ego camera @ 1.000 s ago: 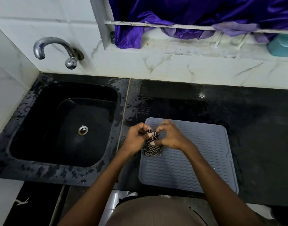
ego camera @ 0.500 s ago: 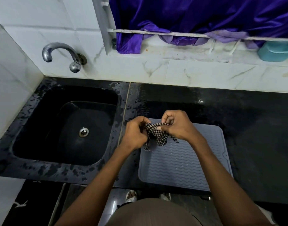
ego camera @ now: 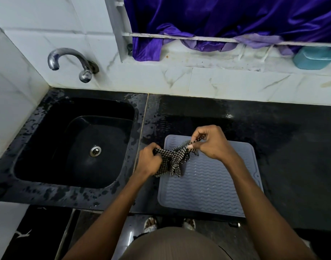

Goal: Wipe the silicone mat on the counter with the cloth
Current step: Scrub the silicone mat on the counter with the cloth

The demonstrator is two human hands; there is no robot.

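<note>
A grey silicone mat [ego camera: 207,188] with wavy ridges lies on the black counter [ego camera: 292,147], close to its front edge. Both hands hold a black-and-white checked cloth [ego camera: 173,158] above the mat's far left corner. My left hand [ego camera: 148,160] grips one end of the cloth at the mat's left edge. My right hand [ego camera: 211,141] pinches the other end a little higher and to the right. The cloth is partly spread between them, and its loose folds hang down toward the mat.
A black sink [ego camera: 76,145] with a metal drain lies left of the mat, its rim wet. A chrome tap [ego camera: 71,62] juts from the tiled wall above it. Purple fabric [ego camera: 217,21] hangs over the window ledge, where a teal container [ego camera: 312,58] stands at the right.
The cloth was a tight bundle between both hands. The hands have since moved apart, the right one up and to the right, and the cloth has been pulled open.
</note>
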